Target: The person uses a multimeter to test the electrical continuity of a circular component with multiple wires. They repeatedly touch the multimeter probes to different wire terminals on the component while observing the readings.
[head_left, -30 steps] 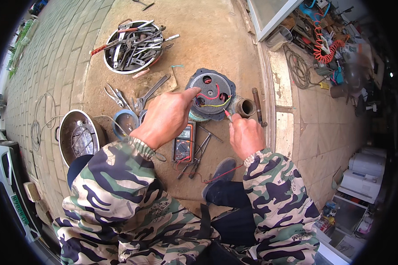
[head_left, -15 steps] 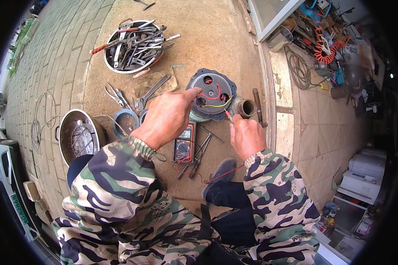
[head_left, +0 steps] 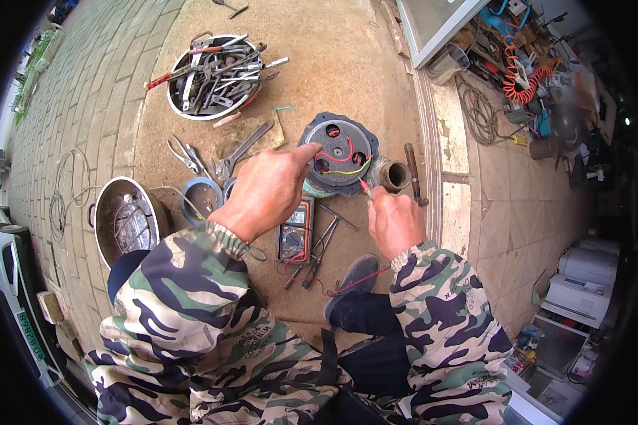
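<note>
My right hand (head_left: 394, 221) is closed on a red test probe (head_left: 366, 188), its tip at the lower right edge of a round grey motor housing (head_left: 331, 133). Red and yellow-green wires (head_left: 347, 171) lie across its holes. My left hand (head_left: 266, 190) is at the housing's left side, index finger reaching its rim, other fingers curled; anything they hold is hidden. A pipe outlet (head_left: 396, 175) juts from the housing's right. Below it lies an orange-and-black multimeter (head_left: 295, 234) with leads, beside thin long-handled tools (head_left: 333, 221).
A bowl piled with tools (head_left: 217, 76) stands above. Pliers (head_left: 183, 152), a wrench (head_left: 245, 149), a blue dish (head_left: 200, 195) and a metal pot (head_left: 107, 200) lie left. Rightward are a threshold (head_left: 450, 212), glass door (head_left: 432, 21), coiled red hose (head_left: 521, 91) and white machines (head_left: 574, 294).
My right hand and the probe have shifted very slightly downward at the housing's edge. My left hand stays almost where it was.
</note>
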Action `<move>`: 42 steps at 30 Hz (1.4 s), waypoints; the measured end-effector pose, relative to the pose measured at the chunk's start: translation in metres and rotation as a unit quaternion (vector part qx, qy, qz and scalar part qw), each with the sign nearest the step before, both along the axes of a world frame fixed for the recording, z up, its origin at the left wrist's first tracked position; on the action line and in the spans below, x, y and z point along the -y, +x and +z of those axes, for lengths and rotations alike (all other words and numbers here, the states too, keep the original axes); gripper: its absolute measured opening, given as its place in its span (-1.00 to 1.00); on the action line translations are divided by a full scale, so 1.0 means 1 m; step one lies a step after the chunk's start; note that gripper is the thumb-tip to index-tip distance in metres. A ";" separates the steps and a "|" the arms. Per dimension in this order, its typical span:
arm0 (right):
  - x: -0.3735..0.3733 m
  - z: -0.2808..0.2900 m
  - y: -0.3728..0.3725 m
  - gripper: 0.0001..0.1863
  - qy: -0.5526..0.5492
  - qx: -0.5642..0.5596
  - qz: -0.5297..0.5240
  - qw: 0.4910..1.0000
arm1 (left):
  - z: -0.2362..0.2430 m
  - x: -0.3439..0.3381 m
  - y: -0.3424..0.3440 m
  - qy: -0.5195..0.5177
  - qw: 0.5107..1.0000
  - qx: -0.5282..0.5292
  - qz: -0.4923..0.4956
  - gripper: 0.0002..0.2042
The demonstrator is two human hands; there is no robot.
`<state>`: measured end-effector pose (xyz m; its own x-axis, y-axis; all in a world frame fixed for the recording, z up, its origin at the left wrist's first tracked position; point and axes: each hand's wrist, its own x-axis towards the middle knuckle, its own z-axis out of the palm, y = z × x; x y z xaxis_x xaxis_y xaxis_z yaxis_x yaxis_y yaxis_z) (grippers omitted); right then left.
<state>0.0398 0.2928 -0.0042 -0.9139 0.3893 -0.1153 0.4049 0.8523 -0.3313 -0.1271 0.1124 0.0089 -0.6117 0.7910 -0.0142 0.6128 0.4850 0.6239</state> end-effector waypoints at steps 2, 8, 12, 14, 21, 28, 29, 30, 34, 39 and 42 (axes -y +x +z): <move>0.000 0.001 0.001 -0.86 0.004 -0.003 0.001 1.000 | 0.002 0.000 0.000 -0.006 1.000 0.003 -0.001 -0.64; -0.004 -0.003 0.004 -0.86 0.009 -0.025 0.005 1.000 | -0.004 0.002 0.000 0.013 1.000 -0.011 -0.009 -0.65; -0.001 -0.003 0.002 -0.87 0.008 -0.022 0.008 1.000 | -0.004 0.009 0.001 0.007 1.000 -0.007 -0.010 -0.64; -0.003 -0.003 0.002 -0.87 0.000 -0.022 0.017 1.000 | -0.004 0.011 0.001 0.012 1.000 0.003 -0.010 -0.63; 0.000 0.008 0.002 -0.86 -0.012 -0.016 0.021 1.000 | -0.001 0.014 -0.003 0.029 0.998 0.037 -0.033 -0.49; 0.001 0.019 0.016 -0.83 -0.162 0.083 0.122 0.976 | 0.017 0.026 0.015 0.006 0.992 0.118 -0.044 -0.64; 0.002 0.017 0.020 -0.82 -0.175 0.108 0.142 0.968 | 0.011 0.029 0.022 0.011 0.992 0.108 -0.070 -0.71; 0.004 0.014 0.019 -0.81 -0.193 0.126 0.173 0.957 | 0.010 0.039 0.027 0.009 0.992 0.093 -0.085 -0.76; 0.014 -0.009 0.030 -0.82 -0.197 0.174 0.226 0.938 | 0.003 0.043 0.047 -0.193 0.947 0.186 -0.176 -0.78; 0.016 -0.022 0.030 -0.86 -0.162 0.219 0.240 0.932 | -0.012 0.046 0.063 -0.238 0.902 0.201 -0.300 -0.77; 0.010 -0.024 0.024 -0.87 -0.160 0.217 0.233 0.934 | -0.013 0.042 0.062 -0.273 0.883 0.202 -0.324 -0.78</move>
<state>0.0634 0.2824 -0.0282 -0.8157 -0.1572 -0.5567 0.1702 0.8545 -0.4907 -0.0655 0.0701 -0.0039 0.1087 0.7809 -0.6151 0.6527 0.4106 0.6367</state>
